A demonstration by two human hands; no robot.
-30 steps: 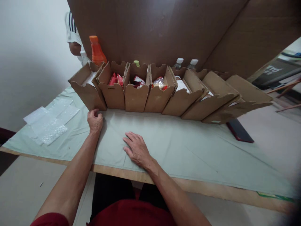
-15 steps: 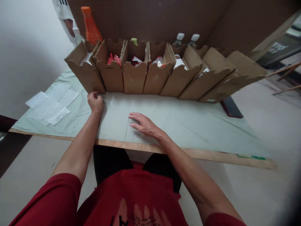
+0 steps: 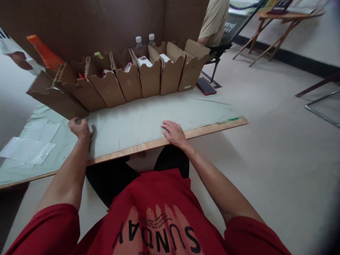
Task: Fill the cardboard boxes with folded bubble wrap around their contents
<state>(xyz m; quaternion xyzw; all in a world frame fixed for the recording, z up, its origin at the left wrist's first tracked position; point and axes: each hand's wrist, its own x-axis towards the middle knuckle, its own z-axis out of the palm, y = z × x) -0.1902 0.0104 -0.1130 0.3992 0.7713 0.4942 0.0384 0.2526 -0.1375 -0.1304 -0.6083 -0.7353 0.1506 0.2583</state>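
Observation:
My left hand [image 3: 79,127] rests on the cloth with its fingers curled in, against the bottom front corner of the leftmost cardboard box [image 3: 57,97]. Nothing shows inside those fingers. Near the table's front edge, my right hand [image 3: 173,132] lies open with its fingers stretched out on the pale green cloth [image 3: 132,122]. It holds nothing. Behind both hands stand several narrow, open-topped cardboard boxes side by side, among them a middle one [image 3: 129,83]. Red packets [image 3: 82,76] and a white carton [image 3: 145,61] show inside some of them.
Clear bubble-wrap sheets [image 3: 29,150] lie at the left. A dark phone-like slab [image 3: 206,86] is beside the right-end box. An orange bottle [image 3: 46,53] and white-capped bottles [image 3: 138,40] stand behind the boxes, before a tall brown panel [image 3: 106,24]. Other people are partly visible behind.
My view has turned to the right, so the boxes appear farther left. My right hand has moved right and nearer the table's front edge. My left hand stays at the leftmost box.

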